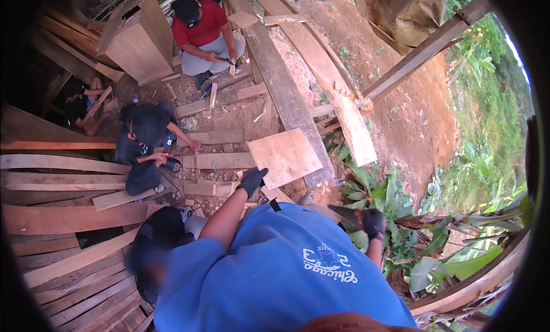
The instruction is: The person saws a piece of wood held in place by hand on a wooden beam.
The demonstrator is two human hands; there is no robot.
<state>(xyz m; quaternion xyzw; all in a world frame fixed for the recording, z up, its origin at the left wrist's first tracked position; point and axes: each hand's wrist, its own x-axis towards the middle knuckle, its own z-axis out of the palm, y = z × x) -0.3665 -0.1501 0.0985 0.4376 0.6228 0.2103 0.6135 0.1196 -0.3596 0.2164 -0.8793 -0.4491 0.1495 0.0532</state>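
A square, pale wooden board (pixel 285 157) lies partly over a long grey-brown plank, tilted at an angle to it. My left hand (pixel 252 182), in a dark glove, grips the board at its near left corner, with the thumb along the edge. On the right, my right hand (pixel 374 224), also gloved, is closed around the handle end of a dark, tapered handsaw (pixel 346 216). The saw's narrow tip points left toward my body, apart from the board. Its teeth are too small to make out.
Long planks (pixel 275 63) run away from me. A wooden cabinet (pixel 134 40) stands far left. A person in red (pixel 197 34), a person in a dark cap (pixel 148 126) and others sit nearby; one is close at my left. Leafy plants (pixel 384 200) grow at right.
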